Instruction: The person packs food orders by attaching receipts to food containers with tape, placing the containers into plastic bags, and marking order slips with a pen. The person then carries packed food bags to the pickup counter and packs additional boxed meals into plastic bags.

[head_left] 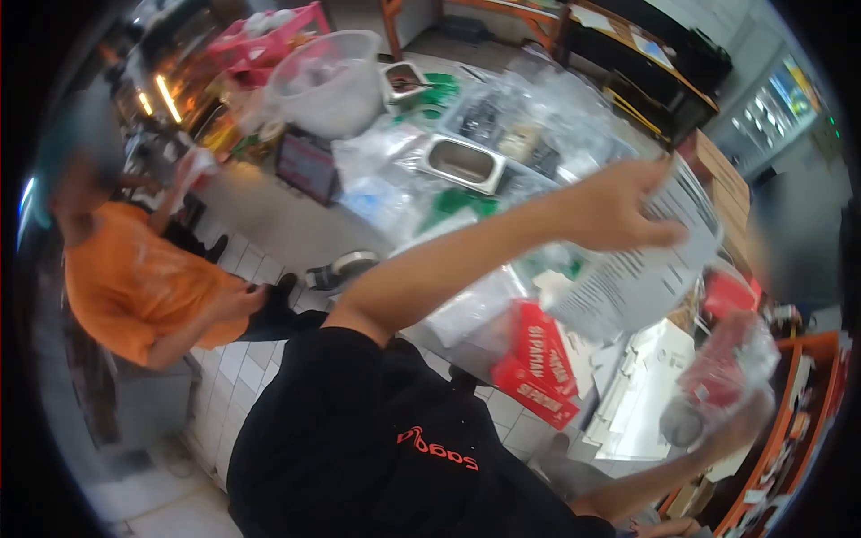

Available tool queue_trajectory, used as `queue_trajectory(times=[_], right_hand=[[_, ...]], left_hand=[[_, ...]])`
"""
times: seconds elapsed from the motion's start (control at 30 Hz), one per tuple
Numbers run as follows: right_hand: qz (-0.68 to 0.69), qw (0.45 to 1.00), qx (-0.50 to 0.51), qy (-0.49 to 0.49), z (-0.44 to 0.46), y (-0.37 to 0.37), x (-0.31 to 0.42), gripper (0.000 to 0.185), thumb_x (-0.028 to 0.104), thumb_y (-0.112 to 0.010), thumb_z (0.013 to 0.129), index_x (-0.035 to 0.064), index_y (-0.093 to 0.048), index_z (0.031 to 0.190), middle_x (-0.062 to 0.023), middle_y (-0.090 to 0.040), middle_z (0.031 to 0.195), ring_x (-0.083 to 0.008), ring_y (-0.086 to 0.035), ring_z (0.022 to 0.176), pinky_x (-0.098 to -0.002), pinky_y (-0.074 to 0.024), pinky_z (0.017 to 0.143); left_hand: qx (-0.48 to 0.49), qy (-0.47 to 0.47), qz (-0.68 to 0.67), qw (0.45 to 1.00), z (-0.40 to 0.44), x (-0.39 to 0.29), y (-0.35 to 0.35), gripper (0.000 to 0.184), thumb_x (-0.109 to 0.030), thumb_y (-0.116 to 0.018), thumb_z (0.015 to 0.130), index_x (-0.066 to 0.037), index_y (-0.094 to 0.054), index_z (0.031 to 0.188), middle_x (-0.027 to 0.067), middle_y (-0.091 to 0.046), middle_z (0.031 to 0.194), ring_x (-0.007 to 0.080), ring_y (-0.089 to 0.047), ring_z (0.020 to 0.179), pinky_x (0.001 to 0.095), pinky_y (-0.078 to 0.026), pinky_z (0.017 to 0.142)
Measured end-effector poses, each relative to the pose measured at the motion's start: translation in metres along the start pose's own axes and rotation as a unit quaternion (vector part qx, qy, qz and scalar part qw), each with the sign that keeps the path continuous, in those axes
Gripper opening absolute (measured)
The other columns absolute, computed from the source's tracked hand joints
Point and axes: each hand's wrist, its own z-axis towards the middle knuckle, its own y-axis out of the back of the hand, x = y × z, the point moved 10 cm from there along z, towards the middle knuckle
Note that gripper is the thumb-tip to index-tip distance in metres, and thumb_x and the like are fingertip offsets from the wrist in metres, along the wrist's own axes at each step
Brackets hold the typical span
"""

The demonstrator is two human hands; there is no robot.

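At a cluttered table, the left hand holds paper in its fingers, the right hand a plastic bag.

We see a sheet of paper, pale grey-white, with lots of dark lines of print on it. The words are too small and blurry for us to read. It is held up at a slant and bends a bit, toward the right side of our view. Lower down and more to the right, we see a clear plastic bag. It is wrinkly and shiny, and we see red showing through it.
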Motion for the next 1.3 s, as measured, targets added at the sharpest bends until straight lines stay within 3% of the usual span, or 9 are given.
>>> queue_trajectory(times=[0.07,0.27,0.5,0.6,0.77,0.9,1.0,1.17,1.3], right_hand=[[0.055,0.998,-0.009,0.019,0.004,0.009,0.058,0.031,0.014,-0.051,0.093,-0.0011,-0.064,0.117,-0.0139,-0.064,0.114,-0.0249,-0.058,0.107,-0.0362,-0.0423,0.095],[0.274,0.946,0.148,0.090,-0.023,-0.088,0.290,0.025,0.014,-0.053,0.094,0.0011,-0.066,0.111,-0.0078,-0.063,0.100,-0.0178,-0.057,0.091,-0.0309,-0.0429,0.080],[0.352,0.766,0.523,0.121,-0.182,-0.282,0.611,0.018,0.014,-0.055,0.096,0.0037,-0.067,0.104,-0.0006,-0.062,0.084,-0.0095,-0.055,0.073,-0.0247,-0.0437,0.063],[0.297,0.679,0.577,0.342,-0.290,-0.327,0.723,0.021,0.021,-0.054,0.098,0.0033,-0.065,0.098,-0.0028,-0.057,0.072,-0.0096,-0.051,0.066,-0.0275,-0.0422,0.059],[0.221,0.677,0.662,0.234,-0.392,-0.397,0.744,0.037,0.034,-0.056,0.099,0.0022,-0.057,0.081,0.0012,-0.046,0.061,-0.0061,-0.039,0.058,-0.0253,-0.0340,0.051],[0.130,0.753,0.613,0.203,-0.408,-0.410,0.732,0.040,0.037,-0.058,0.095,0.0002,-0.052,0.080,-0.0152,-0.049,0.063,-0.0226,-0.043,0.058,-0.0382,-0.0371,0.056],[0.170,0.733,0.603,0.264,-0.458,-0.436,0.698,0.041,0.036,-0.066,0.091,0.0017,-0.051,0.077,-0.0040,-0.046,0.057,-0.0162,-0.038,0.055,-0.0355,-0.0347,0.053],[0.163,0.746,0.469,0.443,-0.392,-0.361,0.751,0.045,0.028,-0.074,0.083,0.0068,-0.061,0.120,-0.0119,-0.064,0.110,-0.0279,-0.060,0.098,-0.0388,-0.0499,0.082],[0.244,0.693,0.657,0.170,-0.378,-0.324,0.749,0.053,0.017,-0.078,0.078,0.0086,-0.059,0.127,-0.0104,-0.061,0.127,-0.0234,-0.059,0.113,-0.0359,-0.0503,0.088]], left_hand=[[-0.047,0.094,-0.130,0.986,-0.043,0.004,0.091,0.039,-0.014,-0.078,0.079,0.001,-0.061,0.110,0.0071,-0.069,0.097,0.0136,-0.066,0.089,0.0284,-0.054,0.079],[-0.310,0.186,-0.018,0.932,-0.261,-0.025,0.321,0.034,-0.009,-0.082,0.074,-0.003,-0.059,0.099,0.0062,-0.068,0.092,0.0107,-0.065,0.080,0.0258,-0.053,0.069],[-0.422,0.274,-0.114,0.857,-0.482,0.015,0.389,0.019,0.001,-0.063,0.089,0.003,-0.056,0.107,0.0093,-0.065,0.104,0.0109,-0.063,0.093,0.0269,-0.052,0.080],[-0.435,0.240,-0.177,0.850,-0.520,0.017,0.408,0.019,0.001,-0.065,0.089,0.002,-0.057,0.106,0.0081,-0.067,0.100,0.0099,-0.063,0.088,0.0267,-0.052,0.079],[-0.455,0.256,-0.195,0.830,-0.568,0.019,0.461,0.022,0.005,-0.069,0.084,0.000,-0.055,0.101,0.0084,-0.068,0.090,0.0107,-0.065,0.083,0.0250,-0.053,0.073],[-0.453,0.306,-0.165,0.821,-0.581,0.037,0.479,0.032,0.006,-0.072,0.081,-0.001,-0.050,0.103,0.0098,-0.066,0.090,0.0140,-0.067,0.083,0.0251,-0.054,0.070],[-0.403,0.339,-0.130,0.840,-0.580,0.075,0.470,0.035,-0.002,-0.077,0.079,-0.001,-0.052,0.104,0.0087,-0.065,0.089,0.0115,-0.065,0.079,0.0242,-0.052,0.066],[-0.302,0.394,-0.129,0.858,-0.561,0.113,0.455,0.035,-0.007,-0.077,0.080,-0.002,-0.053,0.104,0.0074,-0.067,0.084,0.0089,-0.063,0.070,0.0224,-0.048,0.059],[-0.238,0.375,-0.135,0.886,-0.522,0.102,0.451,0.035,-0.009,-0.077,0.080,-0.004,-0.051,0.104,0.0075,-0.068,0.085,0.0107,-0.064,0.072,0.0243,-0.049,0.063]])
